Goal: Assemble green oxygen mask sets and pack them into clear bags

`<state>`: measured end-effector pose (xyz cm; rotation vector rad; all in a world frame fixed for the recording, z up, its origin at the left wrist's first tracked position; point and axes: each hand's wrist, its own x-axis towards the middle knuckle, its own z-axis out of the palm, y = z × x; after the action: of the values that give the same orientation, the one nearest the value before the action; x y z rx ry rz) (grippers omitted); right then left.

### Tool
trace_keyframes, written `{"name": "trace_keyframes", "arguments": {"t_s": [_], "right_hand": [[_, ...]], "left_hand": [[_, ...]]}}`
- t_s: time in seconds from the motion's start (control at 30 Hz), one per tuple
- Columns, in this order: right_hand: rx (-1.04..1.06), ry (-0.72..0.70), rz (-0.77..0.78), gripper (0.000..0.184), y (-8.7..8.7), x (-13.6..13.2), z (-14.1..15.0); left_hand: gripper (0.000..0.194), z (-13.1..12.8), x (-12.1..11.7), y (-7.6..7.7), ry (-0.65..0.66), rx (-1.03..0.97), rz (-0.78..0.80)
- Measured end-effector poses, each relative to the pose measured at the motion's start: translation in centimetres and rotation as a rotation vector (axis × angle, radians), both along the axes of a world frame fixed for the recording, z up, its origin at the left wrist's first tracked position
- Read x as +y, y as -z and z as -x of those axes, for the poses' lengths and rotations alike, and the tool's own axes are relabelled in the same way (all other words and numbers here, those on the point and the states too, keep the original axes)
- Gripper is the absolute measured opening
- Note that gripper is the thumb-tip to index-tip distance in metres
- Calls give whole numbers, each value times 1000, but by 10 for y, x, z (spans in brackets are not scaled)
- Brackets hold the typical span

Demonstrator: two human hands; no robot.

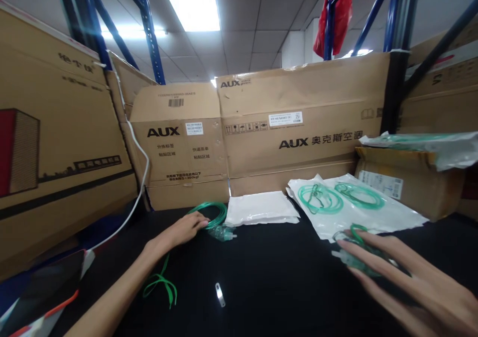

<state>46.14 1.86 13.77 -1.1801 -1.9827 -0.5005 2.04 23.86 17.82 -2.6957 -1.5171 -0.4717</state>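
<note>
Hands first: left hand (186, 229) is reaching out flat, fingers loosely spread, fingertips touching the coiled green tubing (211, 212). Right hand (403, 272) is lying open, fingers spread over a clear mask (354, 257) with green tubing, not pinching. Large AUX cartons (298, 128) are standing behind the black worktop (269, 277). Relative to the coil: white bags (261, 208) just right, bagged tubing sets (339, 200) farther right, green strap (162, 284) and a small metal clip (220, 294) nearer the wearer. Judging: gathering-parts step; a closing grip comes next.

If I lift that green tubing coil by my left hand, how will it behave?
The green tubing coil is thin looped tube, so probably floppy and light, apt to sag or uncoil. The clear mask piece beside it seems attached and would likely dangle. Left hand touches it.
</note>
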Motion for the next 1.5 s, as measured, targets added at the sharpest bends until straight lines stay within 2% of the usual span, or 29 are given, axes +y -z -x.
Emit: {"name": "trace_keyframes", "arguments": {"t_s": [0.1,0.2,0.3,0.4,0.5,0.57,0.67,0.73,0.83,0.9,1.03,1.13,1.3,1.43,1.5], "right_hand": [[-5,-35,8,44,-5,1,20],[91,-81,13,43,-14,7,44],[198,-139,54,37,-21,21,59],[299,-177,155,29,-23,36,68],[493,-224,364,22,-15,42,77],[651,-275,520,23,-6,42,83],[803,-316,665,29,9,38,88],[833,-323,700,32,18,37,88],[828,-324,745,34,26,36,85],[789,-322,764,32,27,36,83],[729,-349,773,27,24,38,82],[856,-451,854,24,20,38,80],[944,-553,945,24,12,33,81],[924,-554,947,21,8,29,85],[907,-497,891,20,11,32,85]], "left_hand": [[23,10,2,8,-48,60,84],[25,16,4,6,-144,109,108],[24,20,1,-2,-225,134,89],[34,10,-19,-15,-269,102,-6],[47,-23,-63,-22,-242,18,-131],[43,-57,-99,-14,-156,-52,-167],[32,-111,-143,16,135,-270,-44],[37,-138,-158,41,191,-282,37],[37,-158,-162,69,197,-308,43],[30,-159,-160,77,203,-350,29],[30,-151,-160,72,268,-426,81],[28,-149,-163,62,304,-486,156],[23,-153,-166,57,238,-491,149],[22,-155,-166,62,210,-485,112],[22,-155,-166,64,221,-486,93]]}}
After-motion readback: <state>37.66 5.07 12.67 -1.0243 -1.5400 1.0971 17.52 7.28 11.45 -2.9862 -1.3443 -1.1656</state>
